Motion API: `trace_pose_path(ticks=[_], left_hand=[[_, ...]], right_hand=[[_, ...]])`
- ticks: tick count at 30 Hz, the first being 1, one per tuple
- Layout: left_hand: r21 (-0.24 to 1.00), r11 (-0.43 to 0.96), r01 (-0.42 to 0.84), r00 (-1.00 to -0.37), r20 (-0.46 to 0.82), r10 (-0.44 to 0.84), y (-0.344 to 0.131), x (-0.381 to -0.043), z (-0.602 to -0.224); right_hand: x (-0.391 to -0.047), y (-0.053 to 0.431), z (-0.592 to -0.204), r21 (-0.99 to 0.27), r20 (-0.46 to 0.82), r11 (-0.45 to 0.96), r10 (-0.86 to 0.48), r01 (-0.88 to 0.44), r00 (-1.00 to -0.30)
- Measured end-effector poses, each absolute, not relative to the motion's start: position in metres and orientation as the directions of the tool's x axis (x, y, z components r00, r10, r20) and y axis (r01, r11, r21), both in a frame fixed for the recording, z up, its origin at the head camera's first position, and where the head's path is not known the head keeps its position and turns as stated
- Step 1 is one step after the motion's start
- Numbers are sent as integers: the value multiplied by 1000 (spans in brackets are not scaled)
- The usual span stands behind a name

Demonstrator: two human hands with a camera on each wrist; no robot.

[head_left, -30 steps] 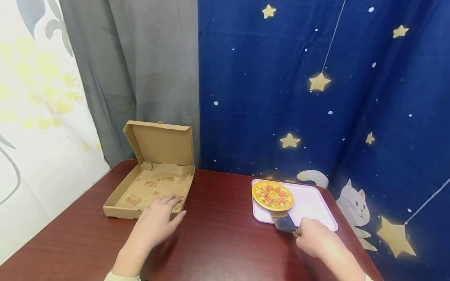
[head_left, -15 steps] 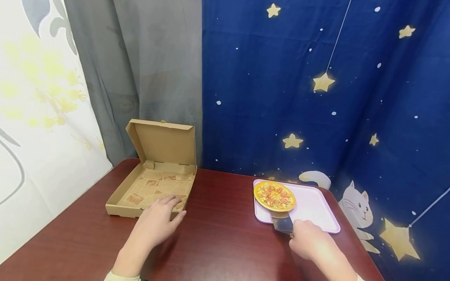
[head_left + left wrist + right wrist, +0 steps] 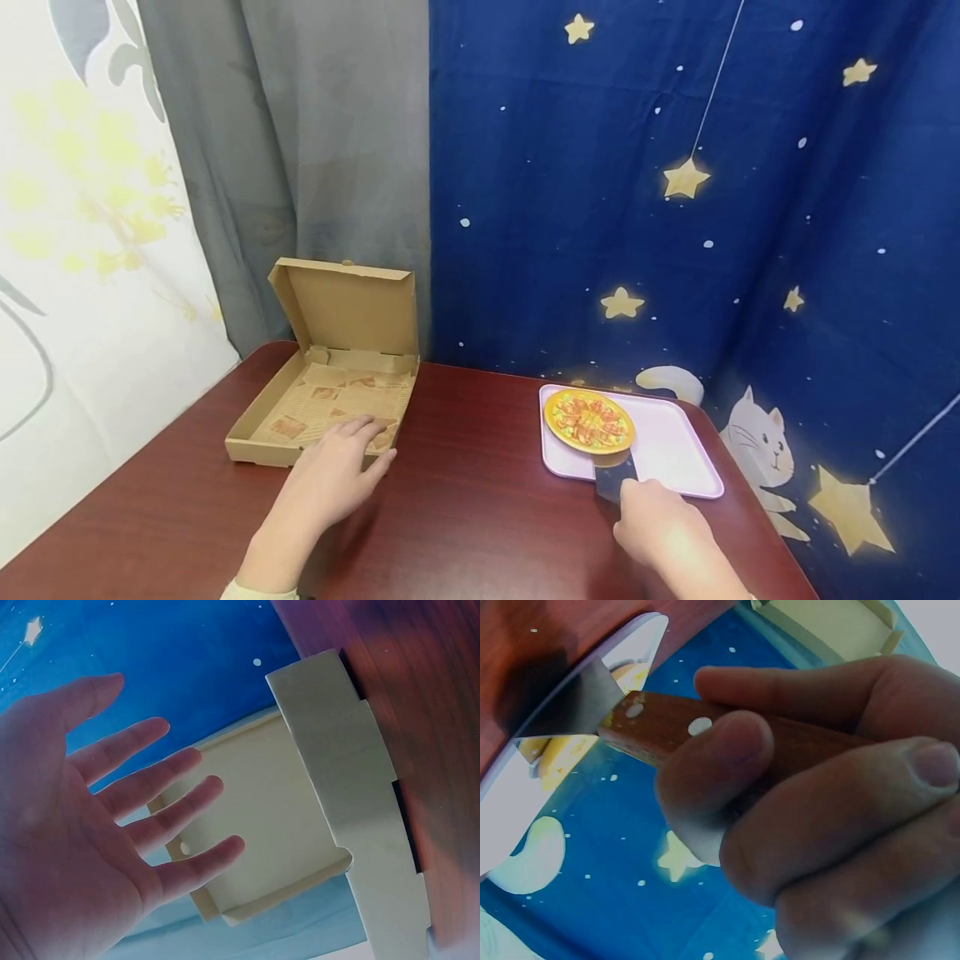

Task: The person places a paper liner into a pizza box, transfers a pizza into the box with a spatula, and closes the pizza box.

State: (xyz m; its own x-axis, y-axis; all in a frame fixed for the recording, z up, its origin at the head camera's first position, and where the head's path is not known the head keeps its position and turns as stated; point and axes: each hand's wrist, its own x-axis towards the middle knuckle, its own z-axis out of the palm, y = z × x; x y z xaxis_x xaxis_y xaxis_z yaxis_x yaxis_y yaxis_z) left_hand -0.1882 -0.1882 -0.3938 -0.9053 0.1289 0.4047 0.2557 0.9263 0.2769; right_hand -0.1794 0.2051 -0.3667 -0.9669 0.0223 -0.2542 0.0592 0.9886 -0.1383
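In the head view, my right hand point(image 3: 663, 529) grips a spatula with a broad metal blade point(image 3: 613, 477). Its riveted wooden handle point(image 3: 679, 724) shows in the right wrist view, fingers and thumb curled round it. The blade reaches the near edge of a round pizza point(image 3: 589, 421), its tip hidden beneath. A pale pink tray point(image 3: 671, 442) carries the pizza at its left side. My left hand point(image 3: 333, 475) hovers by the front wall of an open cardboard pizza box point(image 3: 258, 452); in the left wrist view its fingers are spread and hold nothing.
The box's lid point(image 3: 348, 312) stands raised at the back, and patterned paper point(image 3: 330, 396) lines its base. Dark red tabletop point(image 3: 480, 467) lies between box and tray. Grey and blue star-print curtains point(image 3: 525, 208) hang right behind the table.
My right hand has shifted left and a little nearer me, and the spatula blade has swung to point more straight ahead. The pizza has slid slightly right on the tray. The left hand stays put.
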Motion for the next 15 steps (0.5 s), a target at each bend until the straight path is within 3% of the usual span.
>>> trace_pose_path(ticks=[15], left_hand=[[277,924,263,-907,399,138,-182,-191,-399]], right_hand=[[-190,210,-371,-148,-117,988,-65,-48,-991]])
